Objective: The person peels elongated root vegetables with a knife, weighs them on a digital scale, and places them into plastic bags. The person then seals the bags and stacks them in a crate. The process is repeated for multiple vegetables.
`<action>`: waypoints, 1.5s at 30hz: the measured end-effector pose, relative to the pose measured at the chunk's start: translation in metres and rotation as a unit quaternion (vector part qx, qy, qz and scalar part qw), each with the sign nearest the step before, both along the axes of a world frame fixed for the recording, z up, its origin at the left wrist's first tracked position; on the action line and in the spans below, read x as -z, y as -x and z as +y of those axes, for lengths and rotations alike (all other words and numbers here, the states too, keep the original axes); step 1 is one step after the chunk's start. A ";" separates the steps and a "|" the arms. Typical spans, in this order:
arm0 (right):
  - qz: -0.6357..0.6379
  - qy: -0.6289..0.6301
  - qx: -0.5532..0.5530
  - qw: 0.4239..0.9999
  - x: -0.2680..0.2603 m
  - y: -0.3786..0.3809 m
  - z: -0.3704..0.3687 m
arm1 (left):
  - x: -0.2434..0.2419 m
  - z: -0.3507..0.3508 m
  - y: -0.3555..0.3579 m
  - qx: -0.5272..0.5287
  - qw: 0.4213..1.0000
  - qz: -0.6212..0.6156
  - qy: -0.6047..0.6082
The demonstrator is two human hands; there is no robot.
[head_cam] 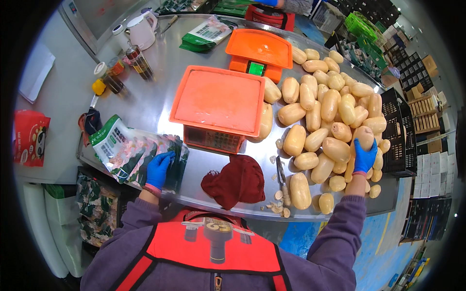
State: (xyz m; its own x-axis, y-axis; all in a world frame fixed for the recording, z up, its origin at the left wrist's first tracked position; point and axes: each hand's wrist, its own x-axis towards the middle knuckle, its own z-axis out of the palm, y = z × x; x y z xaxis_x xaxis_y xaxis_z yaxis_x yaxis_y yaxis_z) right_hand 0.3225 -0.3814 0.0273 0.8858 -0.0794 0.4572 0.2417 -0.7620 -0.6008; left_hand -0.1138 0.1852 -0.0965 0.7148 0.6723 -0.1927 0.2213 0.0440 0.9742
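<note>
My right hand (365,156), in a blue glove, grips a pale lotus root section (364,134) on the right side of a heap of lotus root (330,105). Over on the left, my gloved left hand (158,171) rests on fanned-out printed plastic bags (120,149). Its fingertips touch the upper bags, but whether they pinch one is unclear. Between my hands lie a dark red cloth (236,182) and a knife (281,174) with small root trimmings (277,208) beside its handle. Beyond the cloth stands an orange scale (218,100).
A second orange scale (260,49) with a lit display stands behind. Bottles (140,63), a kettle (142,31) and more bags (207,32) occupy the far left of the metal table (164,87). A black crate (398,134) borders the heap. Another person's gloved hand (267,2) shows at the top.
</note>
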 end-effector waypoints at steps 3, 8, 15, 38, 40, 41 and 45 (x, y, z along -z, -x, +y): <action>0.109 -0.445 -0.128 0.880 -0.004 0.035 0.048 | -0.002 0.004 0.005 -0.003 1.000 -0.012 -0.013; 0.280 -0.620 -0.374 0.630 -0.018 0.090 0.153 | -0.017 0.000 0.005 0.000 0.999 -0.008 -0.035; 0.401 -0.496 -0.336 0.693 -0.021 0.125 0.319 | -0.015 0.004 0.055 -0.076 0.995 -0.032 -0.047; 0.224 -0.234 -0.328 0.888 0.064 0.190 0.290 | -0.022 0.055 0.101 -0.104 0.856 0.210 -0.461; 0.221 -0.222 -0.338 0.887 0.086 0.219 0.261 | -0.011 0.068 0.097 -0.074 0.863 0.225 -0.445; 0.226 -0.130 -0.330 0.907 0.095 0.229 0.247 | -0.003 0.075 0.101 -0.064 0.864 0.239 -0.439; 0.149 -0.077 -0.390 0.905 0.148 0.269 0.216 | 0.013 0.089 0.091 -0.096 0.888 0.267 -0.362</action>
